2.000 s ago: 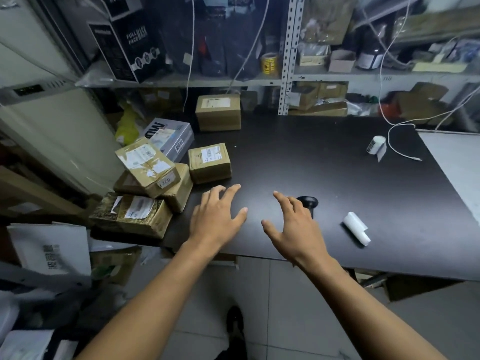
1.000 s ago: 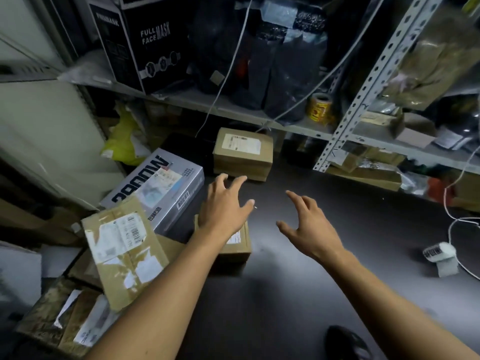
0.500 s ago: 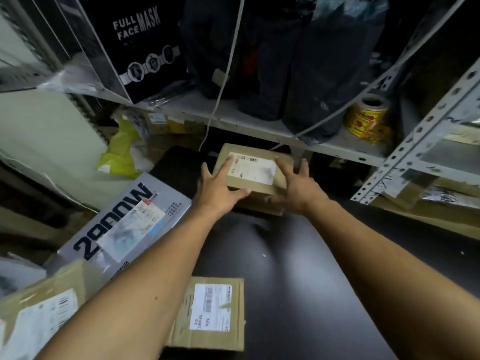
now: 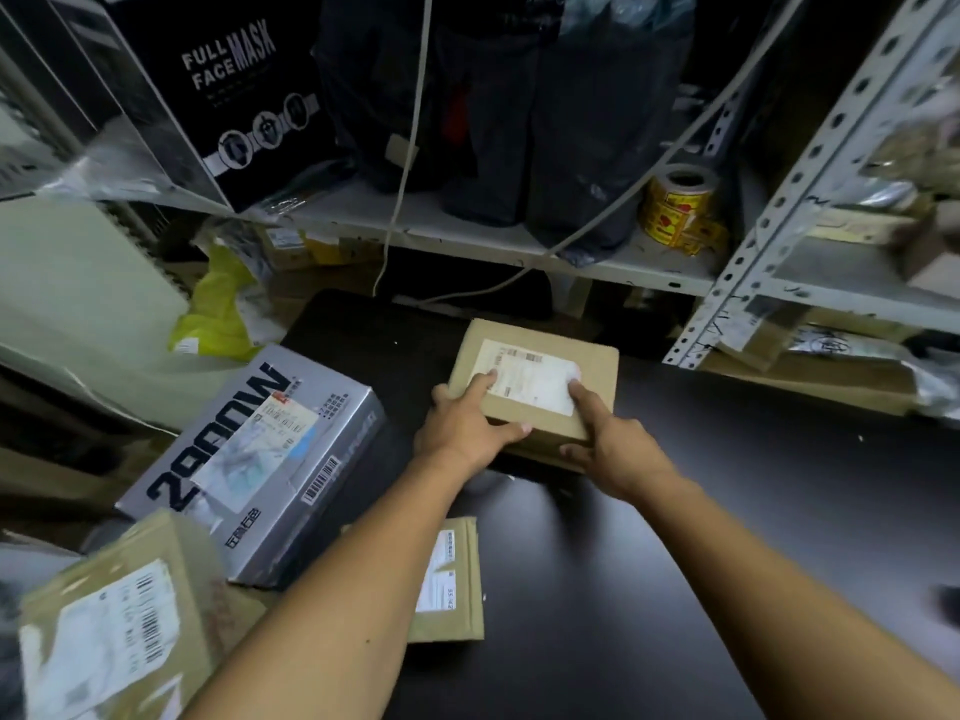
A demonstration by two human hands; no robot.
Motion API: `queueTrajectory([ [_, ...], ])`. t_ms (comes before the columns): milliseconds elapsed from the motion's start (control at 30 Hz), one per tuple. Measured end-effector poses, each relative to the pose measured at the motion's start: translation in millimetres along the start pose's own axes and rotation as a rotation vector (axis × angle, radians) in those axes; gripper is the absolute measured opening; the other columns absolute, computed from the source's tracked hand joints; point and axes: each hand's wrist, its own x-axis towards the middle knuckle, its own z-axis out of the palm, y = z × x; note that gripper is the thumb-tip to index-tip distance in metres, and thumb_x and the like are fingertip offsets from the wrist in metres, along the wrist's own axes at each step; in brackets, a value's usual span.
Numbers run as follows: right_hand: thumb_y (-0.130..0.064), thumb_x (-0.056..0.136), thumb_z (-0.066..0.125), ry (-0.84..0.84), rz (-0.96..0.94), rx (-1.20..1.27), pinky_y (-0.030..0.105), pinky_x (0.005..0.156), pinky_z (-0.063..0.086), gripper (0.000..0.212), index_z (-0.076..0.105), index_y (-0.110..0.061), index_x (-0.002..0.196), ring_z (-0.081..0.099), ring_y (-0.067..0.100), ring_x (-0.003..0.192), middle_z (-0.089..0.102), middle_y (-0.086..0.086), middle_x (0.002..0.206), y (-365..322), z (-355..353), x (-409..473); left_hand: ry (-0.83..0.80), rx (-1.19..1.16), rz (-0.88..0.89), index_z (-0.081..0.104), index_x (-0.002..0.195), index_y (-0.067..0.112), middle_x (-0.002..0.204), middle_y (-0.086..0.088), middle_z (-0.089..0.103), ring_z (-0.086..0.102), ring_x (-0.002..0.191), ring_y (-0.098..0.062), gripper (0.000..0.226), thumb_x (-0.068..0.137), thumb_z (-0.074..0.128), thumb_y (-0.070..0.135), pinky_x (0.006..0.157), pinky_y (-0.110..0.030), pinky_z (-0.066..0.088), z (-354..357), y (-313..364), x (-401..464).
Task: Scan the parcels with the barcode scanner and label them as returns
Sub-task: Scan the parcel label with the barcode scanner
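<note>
I see both hands on the small brown parcel (image 4: 540,387) that sits at the far edge of the dark table (image 4: 727,511), just below the metal shelf (image 4: 467,236). The left hand (image 4: 462,433) has its grip closed around the parcel's near left corner, the forefinger laid flat on the white shipping label (image 4: 530,381) and the thumb pressing along the near edge. The right hand (image 4: 618,449) grips the near right corner, forefinger stretched onto the label and thumb tucked against the front face. From here I cannot tell whether the parcel is lifted or resting on the table.

To the left lies a grey printed box (image 4: 260,470), tilted against other parcels. A flat padded envelope (image 4: 447,584) lies under my left forearm, partly hidden. At the lower left is a taped brown parcel (image 4: 114,626), blurred. On the shelf stand a black full-face-mask box (image 4: 218,80), dark bags (image 4: 509,106) and a roll of yellow stickers (image 4: 675,205); white cables (image 4: 410,142) hang down in front of them.
</note>
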Motion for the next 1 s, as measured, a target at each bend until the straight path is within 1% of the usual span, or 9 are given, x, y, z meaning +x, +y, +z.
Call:
queueTrajectory([
  [167, -0.037, 0.096, 0.058, 0.038, 0.155, 0.047, 0.033, 0.084, 0.041, 0.080, 0.002, -0.042, 0.154, 0.056, 0.036, 0.108, 0.054, 0.019, 0.127, 33, 20, -82, -0.112, 0.020, 0.112, 0.026, 0.147, 0.049, 0.136, -0.005, 0.028, 0.047, 0.122, -0.032, 0.082, 0.079, 0.070, 0.059, 0.101, -0.039, 0.040, 31, 12, -55],
  [300, -0.038, 0.095, 0.059, 0.088, 0.236, 0.098, 0.035, 0.087, 0.043, 0.081, 0.004, -0.037, 0.155, 0.057, 0.038, 0.109, 0.056, 0.020, 0.125, 48, 46, -144, -0.197, 0.064, 0.188, 0.026, 0.147, 0.048, 0.136, -0.006, 0.027, 0.046, 0.124, -0.033, 0.085, 0.076, 0.073, 0.057, 0.106, -0.041, 0.041, 53, 13, -96],
  [400, -0.037, 0.094, 0.060, 0.145, 0.296, 0.152, 0.034, 0.084, 0.042, 0.081, 0.006, -0.036, 0.155, 0.057, 0.037, 0.108, 0.058, 0.020, 0.122, 52, 70, -186, -0.260, 0.033, 0.213, 0.029, 0.147, 0.046, 0.140, -0.007, 0.023, 0.042, 0.129, -0.033, 0.082, 0.078, 0.072, 0.055, 0.110, -0.041, 0.036, 66, 9, -124],
  [500, -0.036, 0.093, 0.061, 0.210, 0.310, 0.194, 0.034, 0.079, 0.042, 0.080, 0.009, -0.033, 0.154, 0.058, 0.037, 0.107, 0.062, 0.017, 0.120, 50, 97, -222, -0.262, -0.068, 0.203, 0.041, 0.140, 0.042, 0.134, -0.005, 0.028, 0.044, 0.127, -0.030, 0.072, 0.077, 0.071, 0.059, 0.112, -0.040, 0.035, 79, 1, -147],
  [567, -0.035, 0.093, 0.061, 0.231, 0.311, 0.213, 0.035, 0.080, 0.043, 0.081, 0.008, -0.033, 0.154, 0.059, 0.037, 0.106, 0.063, 0.016, 0.119, 48, 113, -241, -0.223, -0.114, 0.203, 0.045, 0.135, 0.040, 0.131, -0.005, 0.029, 0.044, 0.125, -0.030, 0.066, 0.076, 0.074, 0.054, 0.112, -0.040, 0.036, 87, -6, -164],
  [633, -0.034, 0.092, 0.061, 0.246, 0.319, 0.254, 0.034, 0.078, 0.043, 0.081, 0.008, -0.033, 0.154, 0.059, 0.037, 0.105, 0.063, 0.016, 0.118, 46, 126, -258, -0.189, -0.089, 0.215, 0.039, 0.137, 0.040, 0.136, -0.006, 0.026, 0.042, 0.126, -0.032, 0.070, 0.078, 0.075, 0.047, 0.112, -0.040, 0.036, 92, -12, -183],
  [767, -0.036, 0.092, 0.061, 0.238, 0.320, 0.293, 0.032, 0.072, 0.039, 0.082, 0.007, -0.032, 0.153, 0.060, 0.035, 0.102, 0.061, 0.017, 0.117, 41, 150, -293, -0.145, -0.092, 0.250, 0.018, 0.151, 0.032, 0.150, -0.005, 0.016, 0.028, 0.139, -0.031, 0.097, 0.075, 0.077, 0.043, 0.117, -0.039, 0.028, 101, -30, -215],
  [867, -0.038, 0.093, 0.059, 0.233, 0.287, 0.286, 0.031, 0.070, 0.038, 0.082, 0.005, -0.029, 0.153, 0.062, 0.034, 0.097, 0.063, 0.016, 0.113, 36, 163, -316, -0.139, -0.083, 0.255, 0.012, 0.154, 0.030, 0.157, 0.003, 0.001, 0.014, 0.147, -0.026, 0.106, 0.073, 0.078, 0.046, 0.117, -0.034, 0.024, 106, -44, -237],
  [1000, -0.042, 0.093, 0.057, 0.179, 0.222, 0.274, 0.032, 0.068, 0.043, 0.081, 0.004, -0.030, 0.152, 0.064, 0.032, 0.090, 0.064, 0.014, 0.108, 37, 171, -335, -0.151, -0.020, 0.216, 0.002, 0.156, 0.030, 0.159, 0.005, -0.011, -0.002, 0.150, -0.025, 0.120, 0.068, 0.081, 0.052, 0.118, -0.037, 0.019, 105, -55, -262],
])
